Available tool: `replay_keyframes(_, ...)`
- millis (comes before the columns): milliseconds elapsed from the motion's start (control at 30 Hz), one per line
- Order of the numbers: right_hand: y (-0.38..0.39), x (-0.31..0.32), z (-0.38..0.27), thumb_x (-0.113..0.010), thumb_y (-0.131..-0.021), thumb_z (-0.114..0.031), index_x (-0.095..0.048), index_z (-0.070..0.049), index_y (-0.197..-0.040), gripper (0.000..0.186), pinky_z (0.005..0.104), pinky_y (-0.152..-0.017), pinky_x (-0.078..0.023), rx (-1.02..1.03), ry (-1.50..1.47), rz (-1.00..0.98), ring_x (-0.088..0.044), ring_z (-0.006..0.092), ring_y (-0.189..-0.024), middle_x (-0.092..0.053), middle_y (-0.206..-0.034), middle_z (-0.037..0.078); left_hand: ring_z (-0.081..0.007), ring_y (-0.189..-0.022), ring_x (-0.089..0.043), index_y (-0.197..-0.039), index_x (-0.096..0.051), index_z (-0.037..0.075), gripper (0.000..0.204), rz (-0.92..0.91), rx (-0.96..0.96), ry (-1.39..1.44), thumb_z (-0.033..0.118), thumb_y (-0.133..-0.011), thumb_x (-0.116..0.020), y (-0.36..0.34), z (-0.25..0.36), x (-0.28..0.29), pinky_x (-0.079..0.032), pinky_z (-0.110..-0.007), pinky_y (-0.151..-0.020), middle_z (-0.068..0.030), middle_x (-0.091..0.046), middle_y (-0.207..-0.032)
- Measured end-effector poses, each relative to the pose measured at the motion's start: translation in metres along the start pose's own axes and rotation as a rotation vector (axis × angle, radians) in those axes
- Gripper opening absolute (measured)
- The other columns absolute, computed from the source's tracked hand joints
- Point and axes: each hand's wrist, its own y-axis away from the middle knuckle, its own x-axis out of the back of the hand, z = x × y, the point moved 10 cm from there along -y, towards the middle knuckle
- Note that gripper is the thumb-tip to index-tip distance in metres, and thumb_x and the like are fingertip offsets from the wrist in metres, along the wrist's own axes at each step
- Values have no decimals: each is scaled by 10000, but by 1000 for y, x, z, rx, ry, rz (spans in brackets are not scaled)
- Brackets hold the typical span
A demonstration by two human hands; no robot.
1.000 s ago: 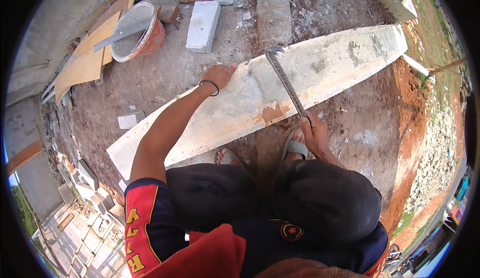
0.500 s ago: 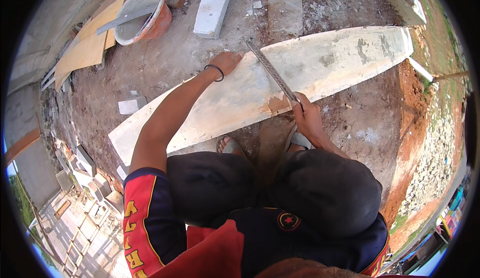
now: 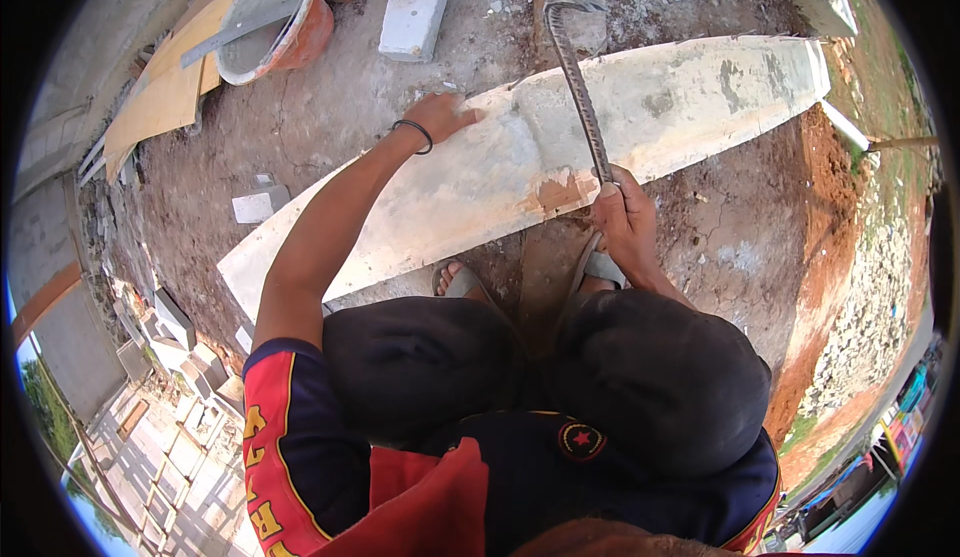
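A long pale panel, worn and stained, lies across the ground in front of my feet. My right hand is closed round the lower end of a ribbed steel crowbar. Its hooked tip rises past the panel's far edge and points left, above the ground. At that same edge, left of the crowbar, is my left hand, thumb apart from the fingers; the fingertips are slightly blurred. A brown patch marks the panel's near side, close to my right hand.
An orange bucket with a flat grey strip across it stands at the far left, beside plywood sheets. A white block lies beyond the panel, and a smaller block lies left of it. Rubble covers the far ground.
The crowbar has swung up and to the right, its hooked end now off the panel's far edge. My left hand has shifted slightly left along that edge.
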Motion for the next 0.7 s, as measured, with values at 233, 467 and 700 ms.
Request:
replay_keyframes(233, -17, 12, 44, -482, -969, -168, -602, -30, -1134, 247, 263, -509, -377, -299, 397, -230, -457, 60, -558, -496, -581, -7, -416, -1068, -592, -1109, -631, -29, 757, 55, -50, 18, 672, -884, -453, 0, 2, 3, -460, -459, -941, -269, -640, -1086)
replay_keyframes(467, -16, 28, -18, -481, -1003, -195, -587, -27, -1173, 261, 231, -468, -305, -12, 180, 86, -381, 32, -524, -414, -565, -43, -423, -1047, -600, -1062, -629, -49, 752, 40, -70, 49, 662, -890, -454, 1, 4, 1, -465, -460, -924, -277, -640, -1074)
replay_keyframes(700, -15, 28, 7, -509, -938, -184, -605, -54, -1152, 268, 371, -538, -432, -99, 566, 26, -535, 239, -522, -553, -621, 163, -425, -992, -619, -1040, -637, -54, 682, 32, -66, 30, 598, -913, -484, 3, 10, 5, -479, -448, -886, -294, -645, -1028)
